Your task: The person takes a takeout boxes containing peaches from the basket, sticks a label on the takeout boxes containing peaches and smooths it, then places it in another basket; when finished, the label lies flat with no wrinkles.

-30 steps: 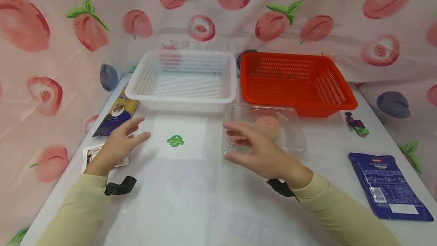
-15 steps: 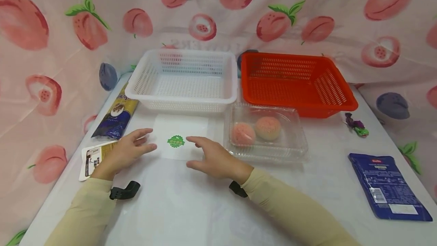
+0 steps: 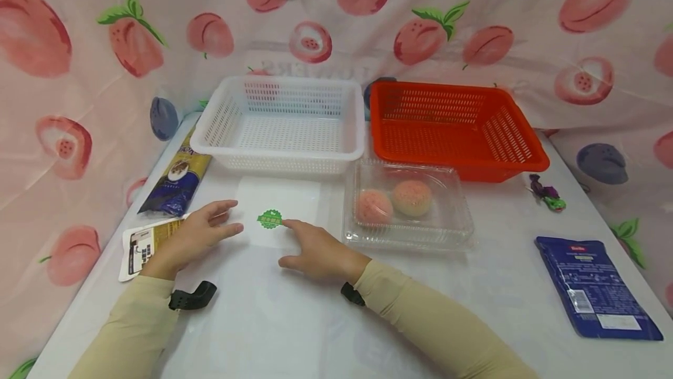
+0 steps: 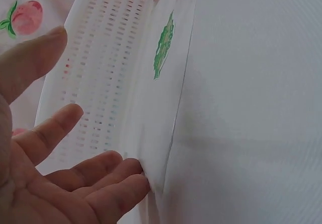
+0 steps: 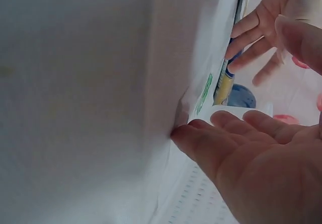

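Note:
A flat white packet with a green round label [image 3: 270, 219] lies on the table in front of the white basket. My right hand [image 3: 322, 251] is at the packet's right side, fingers relaxed and apart from the thumb, holding nothing. In the right wrist view its lower fingertips [image 5: 182, 133] meet the packet's edge or the table there. On the packet's left, my left hand [image 3: 198, 236] is spread with relaxed fingers; in the left wrist view its lower fingertips [image 4: 143, 181] are close to the packet's edge, contact unclear. Beneath the left wrist lies a white and gold packet [image 3: 141, 250], partly hidden.
A white basket [image 3: 276, 160] and a red basket [image 3: 462, 167] stand at the back. Two pink round buns [image 3: 412, 198] sit in a clear plastic box [image 3: 452, 215]. A blue and gold bag [image 3: 176, 183] lies left; a wrapped candy [image 3: 548, 194] and blue pouch [image 3: 596, 288] lie right.
My right hand has moved left from over the clear box to the white packet's right side, uncovering the buns. My left hand has shifted slightly right and down.

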Action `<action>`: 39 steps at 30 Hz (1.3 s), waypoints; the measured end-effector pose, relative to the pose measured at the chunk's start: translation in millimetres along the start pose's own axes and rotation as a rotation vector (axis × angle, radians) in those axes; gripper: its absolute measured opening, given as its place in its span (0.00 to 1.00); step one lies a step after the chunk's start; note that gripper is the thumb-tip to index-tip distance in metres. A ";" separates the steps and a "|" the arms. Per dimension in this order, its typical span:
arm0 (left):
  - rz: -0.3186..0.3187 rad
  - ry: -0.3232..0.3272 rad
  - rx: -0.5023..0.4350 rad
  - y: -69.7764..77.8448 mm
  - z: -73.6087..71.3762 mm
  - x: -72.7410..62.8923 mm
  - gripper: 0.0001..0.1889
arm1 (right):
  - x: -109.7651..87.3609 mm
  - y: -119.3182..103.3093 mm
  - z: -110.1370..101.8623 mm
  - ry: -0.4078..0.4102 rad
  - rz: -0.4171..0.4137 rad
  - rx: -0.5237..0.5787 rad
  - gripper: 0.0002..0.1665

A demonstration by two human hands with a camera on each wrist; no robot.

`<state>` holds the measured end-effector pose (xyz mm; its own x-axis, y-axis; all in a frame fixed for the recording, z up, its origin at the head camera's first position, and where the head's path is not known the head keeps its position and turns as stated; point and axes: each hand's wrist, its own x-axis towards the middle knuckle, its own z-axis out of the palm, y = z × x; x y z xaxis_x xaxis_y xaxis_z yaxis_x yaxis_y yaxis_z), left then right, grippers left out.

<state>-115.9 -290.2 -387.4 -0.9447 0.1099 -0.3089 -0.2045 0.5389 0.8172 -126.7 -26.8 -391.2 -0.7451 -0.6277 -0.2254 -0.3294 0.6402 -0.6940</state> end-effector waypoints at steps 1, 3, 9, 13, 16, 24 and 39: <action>-0.004 0.003 -0.009 0.1 0.2 0.6 0.41 | 0.3 0.5 0.3 0.000 0.003 0.000 0.45; -0.018 0.012 -0.022 -0.1 0.4 1.9 0.40 | 0.6 1.6 0.8 0.004 0.001 0.003 0.45; -0.050 0.037 -0.112 -1.9 1.4 8.4 0.42 | 1.4 4.5 0.8 0.013 -0.002 -0.001 0.45; -0.039 0.020 -0.118 -3.4 3.3 12.6 0.44 | 1.7 5.0 -0.2 0.010 0.003 -0.005 0.45; -0.003 0.001 -0.137 -2.3 7.0 14.3 0.44 | 2.1 5.3 -1.0 0.011 0.006 -0.007 0.45; 0.114 -0.013 -0.166 3.4 19.3 15.0 0.42 | 0.7 5.6 -3.4 0.028 0.004 0.029 0.44; 0.163 0.004 -0.210 15.9 17.8 2.3 0.31 | 10.4 3.8 -7.6 0.210 -0.226 0.085 0.42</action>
<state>-116.8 -266.6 -383.8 -0.9704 0.1775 -0.1635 -0.0980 0.3294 0.9391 -140.1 -27.6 -391.0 -0.7649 -0.6390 0.0811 -0.4575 0.4503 -0.7668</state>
